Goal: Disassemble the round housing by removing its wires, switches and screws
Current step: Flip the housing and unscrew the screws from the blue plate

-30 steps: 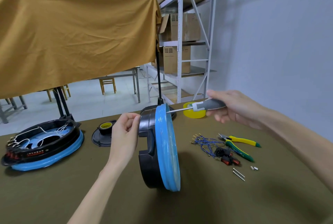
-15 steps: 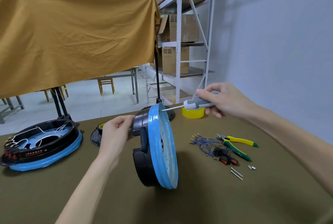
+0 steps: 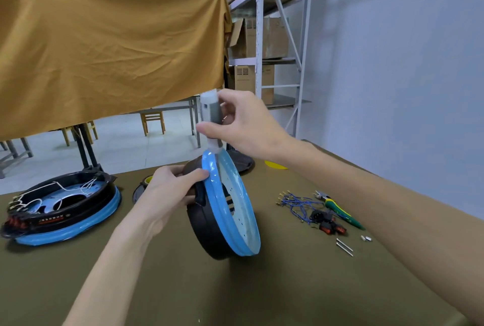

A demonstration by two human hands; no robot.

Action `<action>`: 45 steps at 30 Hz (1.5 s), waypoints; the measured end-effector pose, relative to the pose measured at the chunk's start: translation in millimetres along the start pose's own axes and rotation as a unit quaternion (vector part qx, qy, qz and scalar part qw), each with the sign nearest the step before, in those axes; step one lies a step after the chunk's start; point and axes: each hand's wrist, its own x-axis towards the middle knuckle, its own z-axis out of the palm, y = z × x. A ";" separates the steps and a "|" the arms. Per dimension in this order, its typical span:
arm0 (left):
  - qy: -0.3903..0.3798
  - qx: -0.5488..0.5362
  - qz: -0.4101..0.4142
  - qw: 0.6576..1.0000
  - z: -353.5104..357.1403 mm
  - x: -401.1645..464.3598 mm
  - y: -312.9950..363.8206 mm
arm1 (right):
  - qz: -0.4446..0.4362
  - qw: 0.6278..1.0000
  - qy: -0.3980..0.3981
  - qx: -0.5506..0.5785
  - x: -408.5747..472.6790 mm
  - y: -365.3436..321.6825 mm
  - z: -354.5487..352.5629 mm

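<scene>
Fingers (image 3: 201, 174) of the left hand (image 3: 167, 194) clamp the round black-and-blue plastic housing (image 3: 225, 210) on edge (steadying it); the right hand (image 3: 243, 123) grips the grey-handled screwdriver (image 3: 210, 113) upright above its rim.

Your left hand (image 3: 167, 192) grips the round housing (image 3: 225, 210) upright by its rim; just above, your right hand (image 3: 243, 126) holds the screwdriver (image 3: 210, 113) vertical.

bright even indoor light, soft shadows, wide-angle edge distortion
</scene>
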 end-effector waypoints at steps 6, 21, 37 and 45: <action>0.002 -0.092 0.005 0.996 -20.9 13.2 -23.4 | 0.032 0.999 0.019 -0.029 -7.4 18.8 19.0; -0.106 -0.315 -0.211 0.919 0.1 14.6 -112.8 | 0.350 0.888 -0.247 -0.167 -59.2 108.3 27.0; -0.152 -0.266 -0.211 0.928 0.2 16.0 -133.1 | 0.481 0.847 -0.107 -0.202 -159.9 179.4 -34.1; -0.168 -0.261 -0.200 0.929 -1.0 16.3 -138.3 | 0.379 0.858 -0.061 -0.342 -155.0 175.0 -16.7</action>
